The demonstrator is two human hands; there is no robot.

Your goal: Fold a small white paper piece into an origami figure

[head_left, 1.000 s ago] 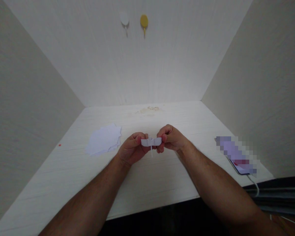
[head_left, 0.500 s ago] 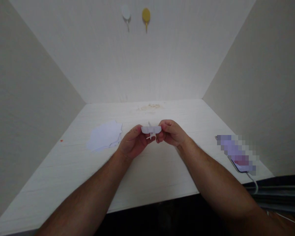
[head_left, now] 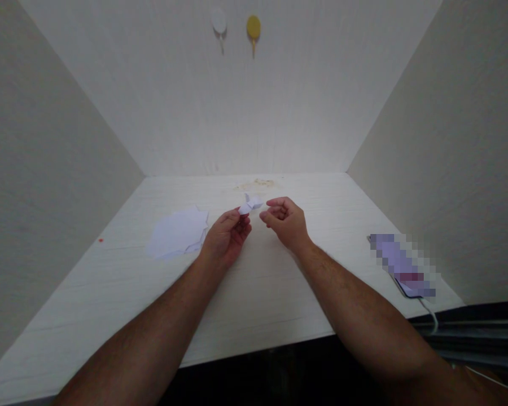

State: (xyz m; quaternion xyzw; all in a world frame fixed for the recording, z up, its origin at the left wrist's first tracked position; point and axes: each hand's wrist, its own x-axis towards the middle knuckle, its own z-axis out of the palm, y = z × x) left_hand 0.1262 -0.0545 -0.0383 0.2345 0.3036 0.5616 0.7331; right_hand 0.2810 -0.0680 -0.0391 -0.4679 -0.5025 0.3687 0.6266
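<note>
A small folded white paper piece (head_left: 254, 205) is pinched at its left end between the thumb and fingers of my left hand (head_left: 227, 235), above the middle of the white table (head_left: 254, 293). Just right of the paper, my right hand (head_left: 287, 223) has its thumb and index finger apart, with a gap to the paper and nothing between them. To the left of my left hand, a loose stack of white paper sheets (head_left: 178, 232) lies on the table.
A phone (head_left: 400, 268) with a blurred screen and a white cable (head_left: 432, 316) lies at the right edge. Walls enclose the left, right and back. A white hook (head_left: 219, 22) and a yellow hook (head_left: 253, 27) are on the back wall. A tiny red bit (head_left: 101, 240) lies left.
My right hand has let go of the folded paper and opened beside it. My left hand still holds the paper, now turned and raised a little.
</note>
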